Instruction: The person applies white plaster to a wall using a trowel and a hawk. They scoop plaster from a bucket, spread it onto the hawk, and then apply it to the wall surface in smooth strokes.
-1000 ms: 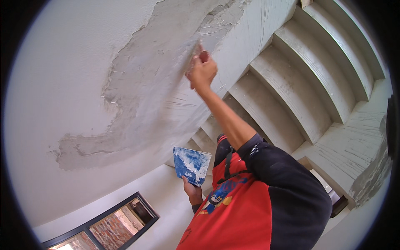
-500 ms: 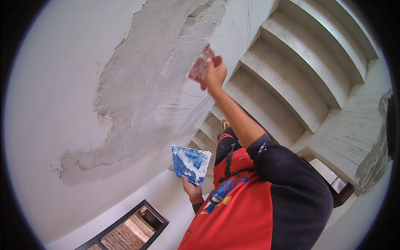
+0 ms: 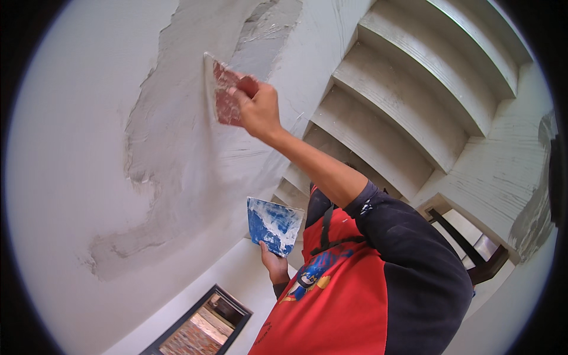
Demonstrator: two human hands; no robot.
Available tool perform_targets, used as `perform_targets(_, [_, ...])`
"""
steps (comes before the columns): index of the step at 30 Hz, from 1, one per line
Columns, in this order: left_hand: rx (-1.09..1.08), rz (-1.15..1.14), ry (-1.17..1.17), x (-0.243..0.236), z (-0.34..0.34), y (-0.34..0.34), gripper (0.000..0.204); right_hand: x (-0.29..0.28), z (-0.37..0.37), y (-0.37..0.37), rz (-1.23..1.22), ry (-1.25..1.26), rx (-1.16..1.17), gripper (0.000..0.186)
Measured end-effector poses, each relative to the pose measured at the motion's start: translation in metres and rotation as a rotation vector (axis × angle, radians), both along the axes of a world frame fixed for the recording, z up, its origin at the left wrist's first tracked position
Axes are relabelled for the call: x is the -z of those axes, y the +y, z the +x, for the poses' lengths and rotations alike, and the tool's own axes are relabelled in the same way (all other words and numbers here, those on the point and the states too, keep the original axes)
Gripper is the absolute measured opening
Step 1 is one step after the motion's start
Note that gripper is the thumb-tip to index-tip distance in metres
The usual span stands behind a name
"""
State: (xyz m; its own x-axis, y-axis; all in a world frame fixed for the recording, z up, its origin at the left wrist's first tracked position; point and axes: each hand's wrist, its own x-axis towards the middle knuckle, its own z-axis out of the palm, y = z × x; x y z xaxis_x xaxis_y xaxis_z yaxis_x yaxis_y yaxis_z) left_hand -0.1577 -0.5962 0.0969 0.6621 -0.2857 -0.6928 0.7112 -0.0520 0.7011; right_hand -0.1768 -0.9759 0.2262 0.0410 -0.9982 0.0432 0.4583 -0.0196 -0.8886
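Observation:
My right hand (image 3: 258,111) is closed round the handle of a red plastering trowel (image 3: 228,97). White paste smears its back, and its far edge lies along the grey patch of wet filler (image 3: 189,89) on the wall. Lower down, my left hand (image 3: 274,262) grips the bottom edge of a blue flat board (image 3: 273,225). White filler is spread over the board's face, and it is held tilted, apart from the wall. The fingers behind the board are hidden.
Concrete stairs (image 3: 408,94) climb along the wall on the right. A dark-framed window (image 3: 204,322) is at the lower left. To the far right, a dark rail (image 3: 455,236) crosses an opening beside another grey smeared patch (image 3: 535,207).
My right hand has swept the red trowel leftward across the wall, from near the stair side onto the grey patch. My left hand keeps the blue board in nearly the same place.

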Motion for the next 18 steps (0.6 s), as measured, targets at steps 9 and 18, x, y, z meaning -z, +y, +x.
perform_targets(9, [0.015,-0.026,-0.012,-0.001,0.003,0.000,0.052,0.074,-0.042,-0.088,0.369,0.417,0.151,0.025])
perform_targets(18, [0.003,-0.037,0.010,0.002,0.000,0.006,0.051,0.023,-0.014,-0.025,-0.039,0.308,0.093,0.015])
